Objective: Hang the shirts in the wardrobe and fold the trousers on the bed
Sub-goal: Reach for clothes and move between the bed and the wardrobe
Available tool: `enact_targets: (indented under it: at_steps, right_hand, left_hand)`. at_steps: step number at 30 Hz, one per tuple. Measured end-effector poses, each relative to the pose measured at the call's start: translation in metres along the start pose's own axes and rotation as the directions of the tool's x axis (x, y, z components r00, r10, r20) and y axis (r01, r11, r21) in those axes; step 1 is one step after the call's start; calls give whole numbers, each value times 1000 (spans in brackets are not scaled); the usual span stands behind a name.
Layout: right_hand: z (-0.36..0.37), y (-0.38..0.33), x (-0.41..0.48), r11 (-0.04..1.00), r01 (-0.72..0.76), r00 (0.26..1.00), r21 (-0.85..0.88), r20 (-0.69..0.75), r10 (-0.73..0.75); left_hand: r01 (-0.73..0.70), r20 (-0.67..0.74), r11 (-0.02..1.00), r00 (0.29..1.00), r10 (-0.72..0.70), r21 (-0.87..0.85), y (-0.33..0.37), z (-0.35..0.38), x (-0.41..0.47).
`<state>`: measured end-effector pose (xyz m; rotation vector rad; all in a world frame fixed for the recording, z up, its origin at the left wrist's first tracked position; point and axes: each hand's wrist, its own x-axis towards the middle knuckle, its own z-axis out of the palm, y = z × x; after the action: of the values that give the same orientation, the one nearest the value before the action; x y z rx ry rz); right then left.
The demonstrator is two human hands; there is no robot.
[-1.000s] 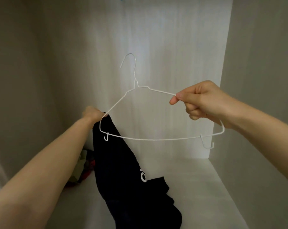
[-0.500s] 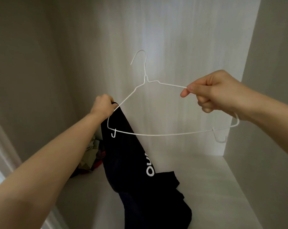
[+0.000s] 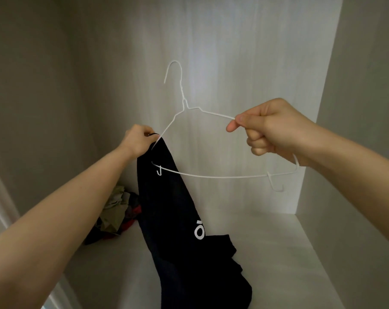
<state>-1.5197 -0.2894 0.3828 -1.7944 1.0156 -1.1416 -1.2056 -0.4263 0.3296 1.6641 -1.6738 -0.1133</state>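
A white wire hanger point(image 3: 211, 176) is held up inside the pale wardrobe, hook pointing upward. My right hand point(image 3: 271, 128) pinches the hanger's right shoulder wire between thumb and fingers. My left hand point(image 3: 138, 142) grips the top of a black shirt point(image 3: 173, 210) with white lettering, right at the hanger's left end. The hanger's left tip sits against or just inside the fabric. The shirt hangs down from my left hand and its lower part lies bunched on the wardrobe floor point(image 3: 267, 253).
A heap of crumpled clothes point(image 3: 115, 214), olive, red and dark, lies in the back left corner of the wardrobe floor. The back panel point(image 3: 211, 52) and the side walls close in the space. No rail is in view.
Both hands and the hanger shifted slightly in the frame as the head camera moved. The shirt's top has come up over the hanger's left end. Both grips are unchanged.
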Motion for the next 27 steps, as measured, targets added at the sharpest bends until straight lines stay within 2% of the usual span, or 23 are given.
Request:
enact_targets:
  at_steps: [5, 9, 11, 14, 17, 19, 20, 21, 22, 24, 25, 27]
  right_hand:
    - [-10, -14, -8, 995, -6, 1000, 96, -25, 8]
    - [8, -4, -7, 994, -34, 998, 105, -54, 40]
    - [18, 5, -6, 996, -40, 997, 78, -57, 45]
    - [27, 19, -6, 998, -21, 992, -63, -127, 12]
    - [28, 24, -9, 984, 92, 956, -155, -261, -130]
    - [23, 22, -10, 976, 178, 920, -123, -332, -209]
    - [19, 19, -11, 971, 215, 902, -101, -361, -237]
    - [14, 16, -11, 966, 245, 886, -88, -383, -259]
    - [10, 14, -12, 960, 266, 874, -81, -400, -276]
    - [2, 11, -12, 952, 301, 859, -63, -415, -299]
    - [-1, 12, -13, 948, 314, 857, -55, -413, -307]
    - [-5, 16, -13, 944, 323, 856, -71, -403, -323]
  left_hand:
    - [-19, 15, 999, 1000, 20, -36, 13, -10, -5]
    - [-17, 47, 958, 998, 32, -288, 38, -7, -16]
    - [3, 72, 912, 997, 29, -411, 57, -4, -24]
    - [4, 58, 816, 998, 37, -579, 87, -8, -29]
    - [-7, 53, 691, 997, 65, -723, 116, -22, -34]
    - [-65, 58, 642, 984, 168, -764, 135, -34, -38]
    - [-142, 28, 670, 971, 236, -729, 142, -40, -39]
    - [-261, -22, 741, 948, 316, -618, 148, -45, -38]
    - [-391, -73, 810, 913, 401, -436, 151, -50, -37]
    - [-541, -140, 838, 837, 528, -70, 154, -60, -31]
    - [-563, -152, 827, 817, 556, 0, 154, -63, -30]
    - [-591, -138, 805, 802, 581, -47, 155, -66, -30]
